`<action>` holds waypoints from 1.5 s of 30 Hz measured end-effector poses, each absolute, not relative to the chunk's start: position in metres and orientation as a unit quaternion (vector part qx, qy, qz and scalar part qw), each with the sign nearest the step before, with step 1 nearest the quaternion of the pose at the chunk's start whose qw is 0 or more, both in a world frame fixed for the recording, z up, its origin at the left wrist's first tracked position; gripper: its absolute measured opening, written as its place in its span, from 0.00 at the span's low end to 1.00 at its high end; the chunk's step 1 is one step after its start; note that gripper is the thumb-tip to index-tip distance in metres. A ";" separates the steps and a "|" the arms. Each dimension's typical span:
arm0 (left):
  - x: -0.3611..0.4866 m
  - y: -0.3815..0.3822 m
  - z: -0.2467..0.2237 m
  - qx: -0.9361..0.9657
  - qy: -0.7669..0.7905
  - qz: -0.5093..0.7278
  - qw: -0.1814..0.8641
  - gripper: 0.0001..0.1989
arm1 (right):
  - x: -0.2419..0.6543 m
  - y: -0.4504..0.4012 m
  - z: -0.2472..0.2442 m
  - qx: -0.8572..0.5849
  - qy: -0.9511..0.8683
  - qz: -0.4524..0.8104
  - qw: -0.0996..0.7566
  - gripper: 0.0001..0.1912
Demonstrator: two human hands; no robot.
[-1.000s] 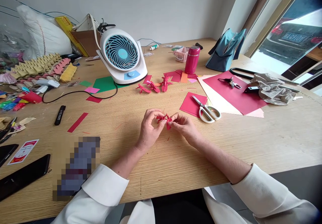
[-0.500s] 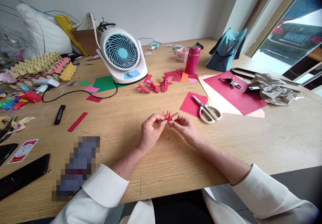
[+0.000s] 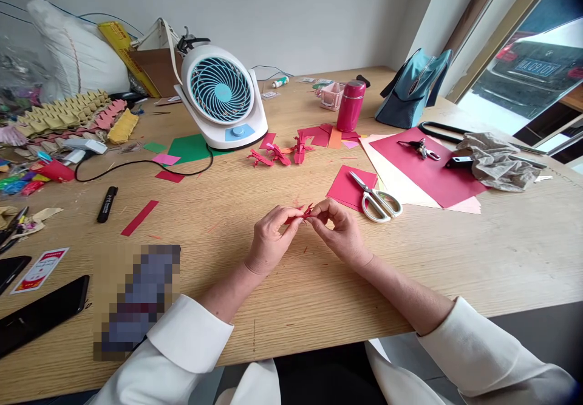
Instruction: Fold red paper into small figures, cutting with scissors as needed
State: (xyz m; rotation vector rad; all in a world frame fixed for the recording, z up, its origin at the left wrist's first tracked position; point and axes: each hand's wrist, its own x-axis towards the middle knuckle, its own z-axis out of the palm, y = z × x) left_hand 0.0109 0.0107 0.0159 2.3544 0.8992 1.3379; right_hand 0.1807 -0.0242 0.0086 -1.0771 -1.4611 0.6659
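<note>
2-handed, pinching folded red paper [image 3: 308,210] at 12 o'clock, between fingertips [image 3: 293,212] of left hand [image 3: 271,239] and right hand [image 3: 340,233]. Open table [image 3: 286,308] at 6 o'clock, down to its edge. Holding it flatter than before.

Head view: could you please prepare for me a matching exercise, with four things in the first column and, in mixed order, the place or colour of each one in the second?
Things
1. scissors
2. red paper piece
3. fan
4. black marker

Places and colours
A. pinched between left hand and right hand
B. left of the red strip
C. blades over the small red square
D. white, with a blue grille

Pairs: 1-C, 2-A, 3-D, 4-B
</note>
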 end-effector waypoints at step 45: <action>0.012 0.012 0.013 0.839 0.322 0.427 0.104 0.05 | 0.190 -0.022 0.015 -0.461 -0.740 0.138 0.470 0.06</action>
